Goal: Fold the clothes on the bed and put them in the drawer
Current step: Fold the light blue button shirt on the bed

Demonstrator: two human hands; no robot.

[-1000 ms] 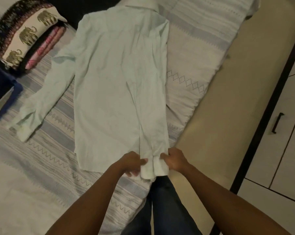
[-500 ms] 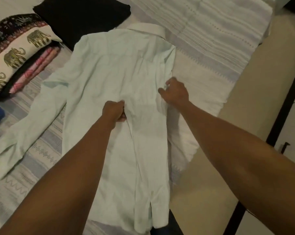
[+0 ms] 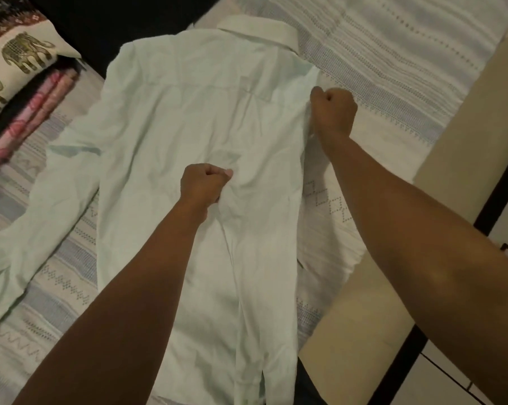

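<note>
shirt [image 3: 174,127] flat on bed [image 3: 393,68], long axis collar [image 3: 258,32] to hem, hem toward person | left hand [image 3: 203,185] pinching mid-back cloth, well below collar | right hand [image 3: 333,112] gripping right folded edge, nearer collar | spread sleeve [image 3: 42,200] left of collar, left hand closer

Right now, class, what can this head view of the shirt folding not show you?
Head view:
- Hem of the shirt: cut off by the bottom edge.
- Fingertips of left hand and right hand: curled under, hidden by the knuckles and fabric.
- Blurred folded pile: cut off by the left edge.
</note>
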